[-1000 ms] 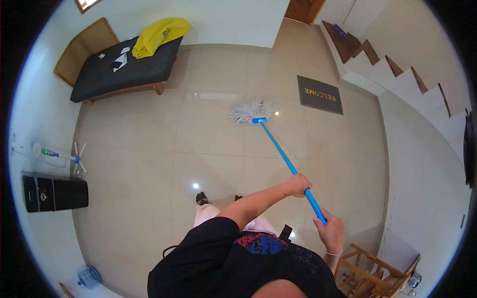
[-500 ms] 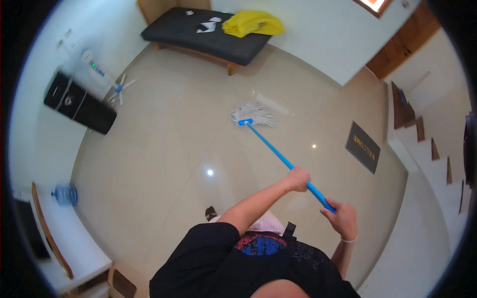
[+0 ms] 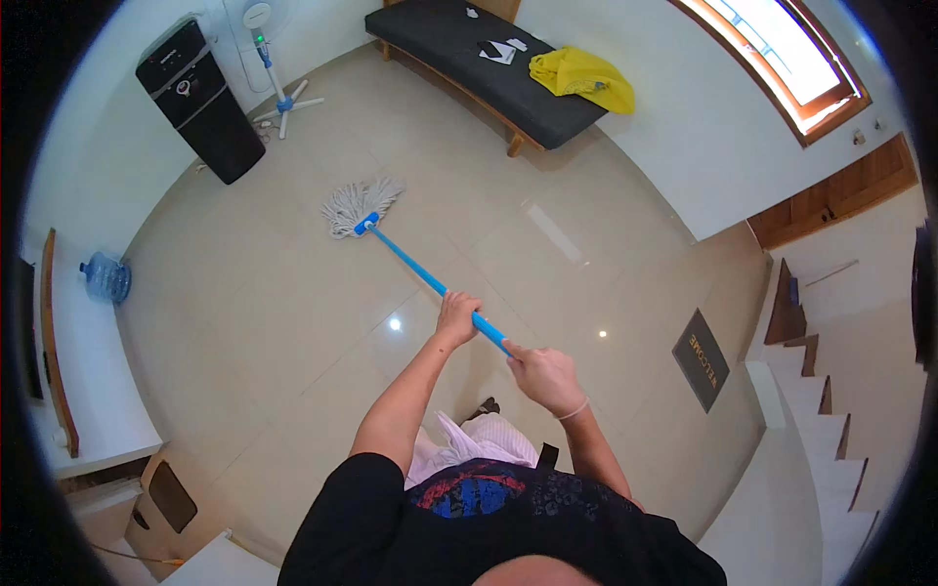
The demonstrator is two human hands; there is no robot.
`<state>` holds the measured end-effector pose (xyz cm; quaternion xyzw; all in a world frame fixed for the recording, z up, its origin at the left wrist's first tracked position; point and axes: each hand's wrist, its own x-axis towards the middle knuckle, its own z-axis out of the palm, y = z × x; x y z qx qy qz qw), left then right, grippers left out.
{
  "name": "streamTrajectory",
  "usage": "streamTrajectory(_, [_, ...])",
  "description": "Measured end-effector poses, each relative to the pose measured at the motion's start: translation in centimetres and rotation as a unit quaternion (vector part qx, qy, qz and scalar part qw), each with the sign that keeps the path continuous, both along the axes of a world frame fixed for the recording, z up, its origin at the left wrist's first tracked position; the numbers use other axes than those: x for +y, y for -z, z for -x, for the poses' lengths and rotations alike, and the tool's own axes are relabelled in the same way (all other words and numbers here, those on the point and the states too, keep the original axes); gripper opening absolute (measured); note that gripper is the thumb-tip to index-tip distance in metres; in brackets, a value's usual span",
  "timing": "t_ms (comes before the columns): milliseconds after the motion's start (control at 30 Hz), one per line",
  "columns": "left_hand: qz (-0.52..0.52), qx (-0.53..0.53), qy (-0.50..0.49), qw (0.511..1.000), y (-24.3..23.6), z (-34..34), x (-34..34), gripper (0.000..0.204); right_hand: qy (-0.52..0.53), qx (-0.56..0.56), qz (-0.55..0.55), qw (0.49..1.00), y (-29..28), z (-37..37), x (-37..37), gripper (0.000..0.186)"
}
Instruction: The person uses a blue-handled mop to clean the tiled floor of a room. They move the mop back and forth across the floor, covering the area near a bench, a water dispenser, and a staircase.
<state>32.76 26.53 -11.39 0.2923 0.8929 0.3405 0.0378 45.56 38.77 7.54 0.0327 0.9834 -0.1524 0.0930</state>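
A string mop lies with its grey-white strands [image 3: 358,207] spread on the glossy tiled floor, ahead and to the left. Its blue handle [image 3: 412,265] slants from the blue clamp back toward my body. Partway along the handle, my left hand [image 3: 457,318] is wrapped round it. My right hand [image 3: 547,378] grips the handle's near end, nearer to me and to the right, with the thumb laid along the shaft. The handle's tip is hidden inside that hand.
A black water dispenser [image 3: 200,105] and a white stand fan [image 3: 283,103] stand far left. Behind is a dark daybed [image 3: 459,59] with a yellow cloth [image 3: 582,80]. A blue water jug [image 3: 106,278] sits left, a grey doormat [image 3: 702,361] right, beside the stairs [image 3: 816,420].
The mop head has swept left across the floor, its strands now fanned away from me. Both hands have moved left with the handle, and the view has turned to the right.
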Motion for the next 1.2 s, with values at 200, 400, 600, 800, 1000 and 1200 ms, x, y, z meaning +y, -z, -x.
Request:
streamTrajectory(200, [-0.103,-0.075,0.103,0.986,-4.8,-6.4,9.3,0.023,0.148,0.023,-0.052,0.987,-9.6,-6.9,5.2,0.023])
streamTrajectory(400, [-0.263,-0.098,0.295,0.913,-11.9,-17.9,16.0,0.025,0.286,0.016,-0.257,0.923,-18.4,-15.5,3.3,0.026])
streamTrajectory(600, [-0.018,-0.206,0.458,0.865,-13.8,-18.5,16.4,0.01,0.324,-0.038,-0.229,0.917,-17.6,-17.3,1.0,0.026])
streamTrajectory(800, [-0.042,-0.203,0.37,0.906,-15.4,-17.6,11.5,0.01,0.26,-0.048,-0.135,0.955,-21.8,-15.2,0.5,0.026])
streamTrajectory(1000, [-0.033,-0.144,0.156,0.977,-13.2,-14.8,-0.3,0.018,0.012,-0.101,-0.062,0.993,-20.7,-8.1,-1.2,0.023])
streamTrajectory(1200, [-0.069,-0.066,-0.023,0.995,-8.4,-11.9,-9.8,0.022,-0.101,-0.007,0.03,0.994,-11.3,-4.0,-5.8,0.027])
